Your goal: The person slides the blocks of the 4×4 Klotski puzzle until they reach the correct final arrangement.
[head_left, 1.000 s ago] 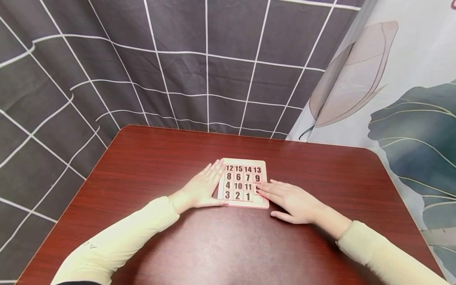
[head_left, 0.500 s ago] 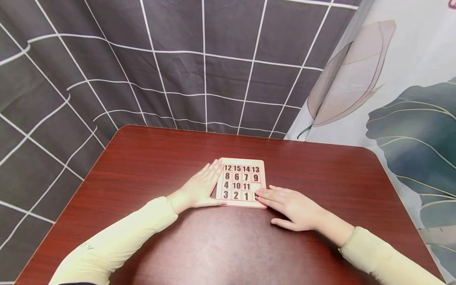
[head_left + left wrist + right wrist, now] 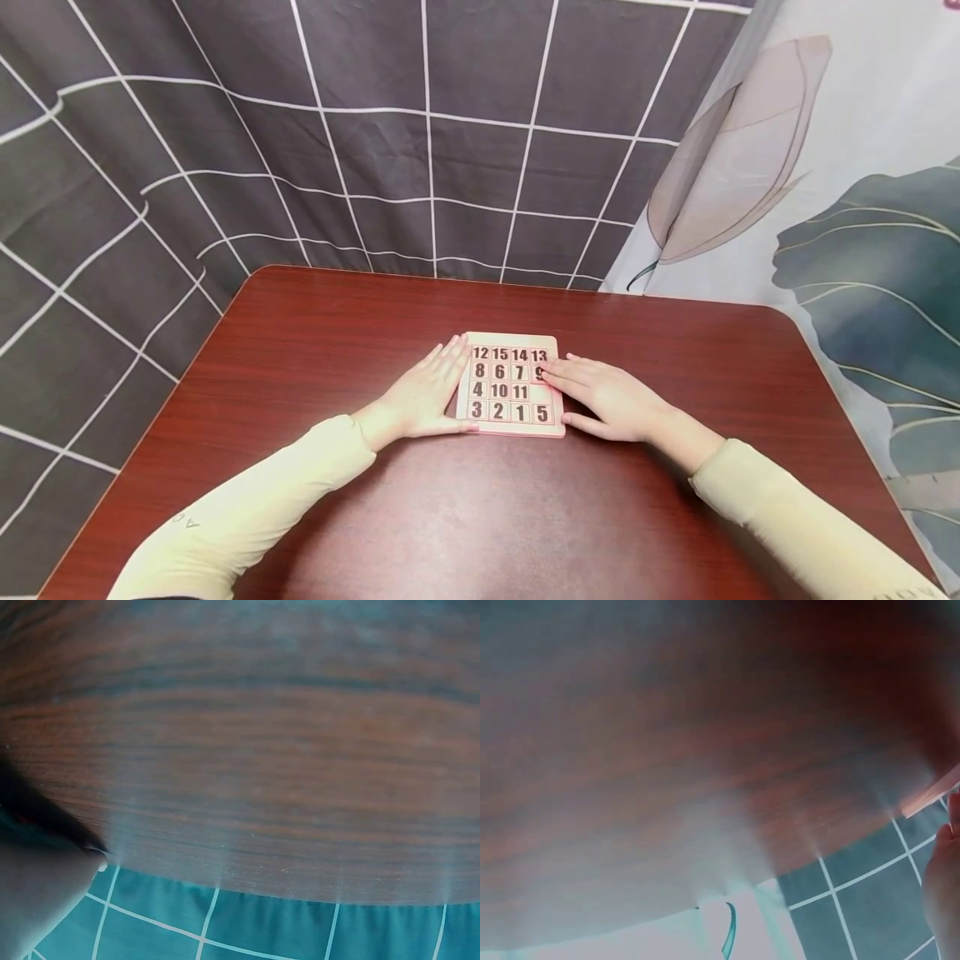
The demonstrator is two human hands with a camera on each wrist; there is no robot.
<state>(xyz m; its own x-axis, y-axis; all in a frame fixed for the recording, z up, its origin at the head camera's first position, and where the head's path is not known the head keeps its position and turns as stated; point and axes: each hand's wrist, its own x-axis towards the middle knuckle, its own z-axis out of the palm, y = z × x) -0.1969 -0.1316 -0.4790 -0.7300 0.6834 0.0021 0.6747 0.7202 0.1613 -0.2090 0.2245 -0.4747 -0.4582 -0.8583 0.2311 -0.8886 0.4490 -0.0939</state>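
Observation:
A square number slide puzzle (image 3: 513, 340) with a pale frame lies flat on the table, its numbered tiles in a four-by-four grid. My left hand (image 3: 420, 400) rests along its left edge, fingers straight, with the thumb at the lower left corner. At the right side, my right hand (image 3: 611, 402) has straight fingertips on the 9 tile (image 3: 537, 373), partly covering it, and its thumb tip is by the frame's right edge. The 5 tile (image 3: 542, 413) sits in the bottom right corner, with the vacant slot directly above it. Each wrist view catches only a bit of its hand.
The red-brown wooden table (image 3: 337, 308) extends around the puzzle. Behind it hangs a dark grey curtain (image 3: 375, 150) with a white grid, and a white leaf-patterned curtain (image 3: 750, 275) hangs at the right.
The 5 tile has slid down from the third row into the bottom right corner. My right hand has then moved up from it to the 9 tile. The left hand has stayed put.

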